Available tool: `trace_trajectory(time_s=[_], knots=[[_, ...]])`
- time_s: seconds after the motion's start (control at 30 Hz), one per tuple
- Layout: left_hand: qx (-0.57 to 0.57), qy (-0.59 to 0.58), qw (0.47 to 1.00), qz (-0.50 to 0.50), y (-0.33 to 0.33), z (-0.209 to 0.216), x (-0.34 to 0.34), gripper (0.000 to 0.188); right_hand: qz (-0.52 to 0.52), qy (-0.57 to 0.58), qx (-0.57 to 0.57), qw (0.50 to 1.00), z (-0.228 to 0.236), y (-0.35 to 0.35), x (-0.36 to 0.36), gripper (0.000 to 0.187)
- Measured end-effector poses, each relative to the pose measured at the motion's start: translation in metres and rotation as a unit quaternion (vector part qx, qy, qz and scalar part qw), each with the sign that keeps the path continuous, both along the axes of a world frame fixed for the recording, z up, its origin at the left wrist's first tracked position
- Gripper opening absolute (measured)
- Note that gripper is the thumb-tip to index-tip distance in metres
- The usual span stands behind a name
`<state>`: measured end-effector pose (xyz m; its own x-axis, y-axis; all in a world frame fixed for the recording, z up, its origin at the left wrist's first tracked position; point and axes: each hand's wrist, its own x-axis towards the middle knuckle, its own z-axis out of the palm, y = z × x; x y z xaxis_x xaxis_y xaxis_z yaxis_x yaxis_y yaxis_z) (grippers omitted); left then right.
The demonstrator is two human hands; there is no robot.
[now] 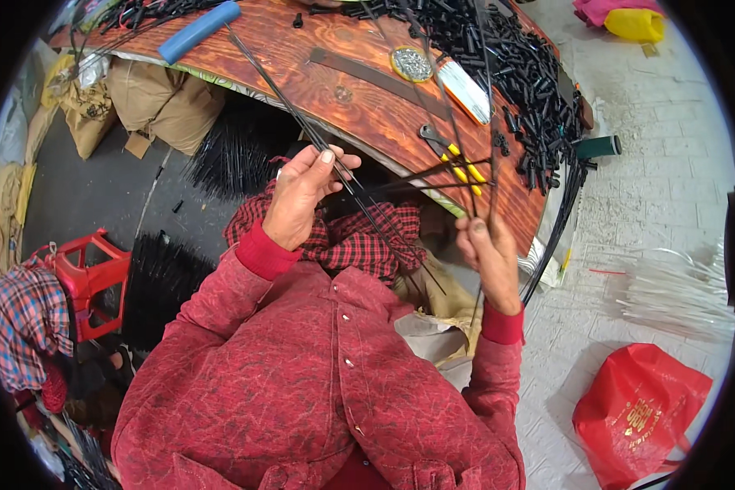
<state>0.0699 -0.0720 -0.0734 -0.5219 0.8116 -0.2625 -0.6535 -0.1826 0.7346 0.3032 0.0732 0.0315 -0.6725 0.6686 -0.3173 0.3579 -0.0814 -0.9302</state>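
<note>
In front of my red jacket, my left hand [306, 188] is closed around a few long thin black rods [273, 86], pinching them between thumb and fingers. They slant from the tabletop down across my lap. To the right, my right hand [492, 253] is closed on more thin black rods [488, 73], which rise steeply over the table. Other dark rods [416, 181] cross between the two hands. Beside the right hand's rods, pliers with yellow handles [459, 163] lie on the reddish wooden table [343, 61].
A heap of small black tubular parts [539, 106] covers the table's right side. Nearby lie a round container of small metal pieces [412, 64], a white packet [465, 91], a brown strip [376, 77] and a blue cylinder [198, 33]. A person in plaid [26, 327] is beside a red stool [94, 282]; a red bag [637, 408] stands right.
</note>
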Motion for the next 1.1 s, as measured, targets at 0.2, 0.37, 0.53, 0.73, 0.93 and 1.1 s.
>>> trace_trajectory(time_s=[0.2, 0.37, 0.53, 0.73, 0.93, 1.1], knots=[[0.036, -0.016, 0.998, 0.041, -0.003, 0.004, 0.011, 0.023, -0.032, 0.094, 0.061, 0.993, 0.019, 0.003, 0.054, 0.045], [0.043, -0.043, 0.997, 0.052, -0.006, 0.017, 0.019, 0.025, -0.071, 0.179, -0.004, 0.981, 0.028, -0.008, 0.066, 0.049], [0.115, -0.082, 0.989, 0.033, -0.017, 0.027, 0.026, 0.022, -0.038, 0.125, -0.046, 0.990, 0.011, -0.031, 0.049, 0.041], [0.120, -0.073, 0.990, -0.023, -0.019, 0.045, 0.047, 0.018, -0.025, 0.151, -0.084, 0.985, -0.013, -0.044, 0.028, 0.047], [0.109, -0.067, 0.991, -0.025, -0.007, 0.040, 0.053, 0.019, 0.027, 0.087, 0.078, 0.993, -0.030, -0.037, 0.008, 0.037], [0.102, -0.073, 0.991, -0.042, 0.013, 0.044, 0.049, 0.018, 0.079, 0.051, 0.188, 0.978, -0.027, -0.038, -0.011, 0.031]])
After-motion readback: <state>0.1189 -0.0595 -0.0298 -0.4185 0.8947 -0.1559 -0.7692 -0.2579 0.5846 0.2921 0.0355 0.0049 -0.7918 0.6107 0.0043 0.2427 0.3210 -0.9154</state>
